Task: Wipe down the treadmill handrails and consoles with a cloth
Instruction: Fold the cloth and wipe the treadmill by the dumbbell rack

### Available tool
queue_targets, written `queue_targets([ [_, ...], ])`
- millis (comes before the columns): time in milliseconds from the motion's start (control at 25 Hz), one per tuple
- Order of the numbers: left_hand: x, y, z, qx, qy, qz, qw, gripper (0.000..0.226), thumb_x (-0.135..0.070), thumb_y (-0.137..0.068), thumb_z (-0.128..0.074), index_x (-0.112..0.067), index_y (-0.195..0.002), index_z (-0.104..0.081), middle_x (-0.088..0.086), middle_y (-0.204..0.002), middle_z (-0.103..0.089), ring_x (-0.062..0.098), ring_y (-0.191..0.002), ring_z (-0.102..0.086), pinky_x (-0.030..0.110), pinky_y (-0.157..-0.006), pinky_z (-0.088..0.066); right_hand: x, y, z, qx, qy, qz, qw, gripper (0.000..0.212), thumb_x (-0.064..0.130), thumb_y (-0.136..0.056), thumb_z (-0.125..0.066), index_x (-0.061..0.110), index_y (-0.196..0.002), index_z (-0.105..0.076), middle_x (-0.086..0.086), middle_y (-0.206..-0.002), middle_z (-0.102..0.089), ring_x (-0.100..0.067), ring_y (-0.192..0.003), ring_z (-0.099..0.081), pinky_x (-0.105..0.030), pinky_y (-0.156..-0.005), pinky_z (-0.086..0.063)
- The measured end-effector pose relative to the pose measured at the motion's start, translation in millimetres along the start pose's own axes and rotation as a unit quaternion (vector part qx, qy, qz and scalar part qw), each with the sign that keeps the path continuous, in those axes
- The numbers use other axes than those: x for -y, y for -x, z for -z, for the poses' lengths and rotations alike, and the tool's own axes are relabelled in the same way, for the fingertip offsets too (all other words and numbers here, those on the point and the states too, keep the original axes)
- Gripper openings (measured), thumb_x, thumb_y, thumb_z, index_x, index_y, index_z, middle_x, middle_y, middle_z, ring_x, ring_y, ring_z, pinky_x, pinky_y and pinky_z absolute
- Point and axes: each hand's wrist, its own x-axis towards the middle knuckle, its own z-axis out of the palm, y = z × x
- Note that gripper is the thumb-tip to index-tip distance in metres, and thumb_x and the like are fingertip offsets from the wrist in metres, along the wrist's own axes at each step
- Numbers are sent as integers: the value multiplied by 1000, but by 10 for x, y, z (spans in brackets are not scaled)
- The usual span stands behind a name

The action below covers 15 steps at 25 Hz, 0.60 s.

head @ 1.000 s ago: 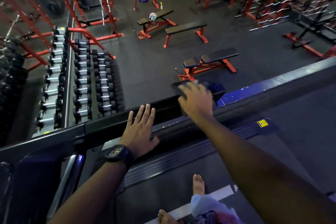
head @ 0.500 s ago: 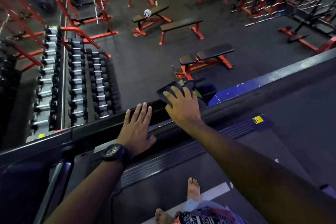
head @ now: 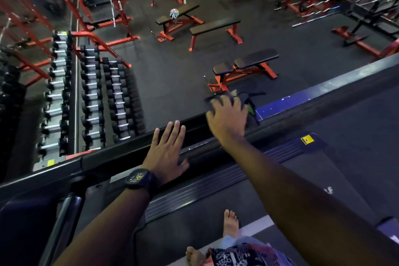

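Observation:
A long dark treadmill handrail [head: 103, 158] runs diagonally across the view. My right hand [head: 228, 119] presses a dark cloth [head: 212, 100] flat onto the rail's far side, fingers spread; most of the cloth is hidden under the palm, and a green-edged part [head: 250, 109] sticks out to the right. My left hand [head: 166, 153], with a black watch on the wrist, rests flat on the rail just left of the right hand, fingers straight.
The ribbed side step [head: 205, 183] and the belt [head: 336, 170] lie below my arms, my bare feet near the bottom edge. Beyond the rail, far below, are a dumbbell rack [head: 90, 97], red benches [head: 246, 65] and red racks.
My right hand slid the cloth a little left along the rail, then back to the right. My left hand stayed flat in the same spot.

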Motion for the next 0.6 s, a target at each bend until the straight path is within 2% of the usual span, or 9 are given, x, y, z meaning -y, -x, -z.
queue_targets([
  [80, -1, -21, 3, -1, 3, -6, 1000, 99, -52, -80, -57, -10, -157, -10, 9, -166, -4, 26, -153, 2, 54, -122, -4, 67, 109, -31, 19, 11, 168, 986, 48, 47, -91, -46, 33, -137, -53, 2, -145, -50, -31, -134, -41, -53, -107, -32],
  [120, -4, -31, 14, -1, 3, -10, 1000, 99, -51, -80, -56, -10, -158, -10, 9, -166, -3, 26, -153, 2, 53, -122, -3, -41, -32, 6, 35, 4, 191, 981, 48, 48, -91, -45, 33, -136, -55, 2, -143, -53, -29, -132, -43, -51, -105, -35],
  [240, -6, -45, 29, 1, -1, -16, 1000, 98, -51, -80, -53, -11, -158, -10, 8, -166, -3, 26, -153, 2, 52, -122, -3, -131, -301, 155, 36, 3, 6, 999, 41, 48, -91, -45, 29, -123, -63, -1, -133, -59, -30, -126, -46, -47, -99, -35],
  [280, -12, -45, 27, 1, 0, -14, 1000, 98, -52, -79, -53, -11, -158, -10, 8, -166, -3, 26, -153, 1, 52, -122, -3, -33, -228, 103, 32, 19, 15, 999, 42, 48, -91, -45, 28, -123, -64, -2, -133, -59, -32, -129, -45, -49, -101, -34],
  [400, -34, -96, 49, 1, 2, -22, 1000, 97, -53, -80, -52, -12, -158, -9, 8, -166, -2, 26, -153, 2, 51, -121, -1, -20, -102, 57, 37, 19, 185, 982, 45, 48, -90, -47, 31, -130, -60, 0, -135, -58, -30, -131, -46, -48, -101, -34],
  [440, -45, -107, 52, 1, 1, -25, 1000, 97, -53, -81, -52, -13, -158, -8, 7, -166, -1, 26, -153, 3, 51, -121, 0, -174, -282, 91, 45, 18, 159, 986, 44, 49, -91, -47, 32, -129, -60, 0, -134, -59, -29, -128, -48, -46, -100, -35],
  [520, -61, -111, 58, 11, -1, -26, 1000, 96, -52, -84, -52, -14, -158, -5, 5, -166, 3, 24, -153, 7, 50, -122, 2, -261, -436, 196, 56, 3, 13, 998, 43, 49, -91, -45, 30, -126, -62, -2, -134, -58, -30, -126, -46, -48, -100, -34],
  [560, -68, -110, 55, 12, 0, -24, 1000, 96, -52, -85, -52, -14, -158, -3, 5, -166, 5, 24, -152, 9, 50, -122, 2, -216, -403, 169, 59, 10, -12, 998, 43, 48, -91, -44, 30, -125, -62, -3, -134, -57, -31, -129, -44, -50, -102, -33],
  [600, -79, -115, 64, 12, 1, -24, 1000, 96, -52, -86, -52, -14, -158, -2, 5, -166, 6, 24, -152, 9, 50, -122, 2, -92, -295, 101, 52, 30, 26, 998, 43, 47, -91, -45, 29, -126, -62, -3, -135, -56, -31, -132, -42, -52, -103, -32],
])
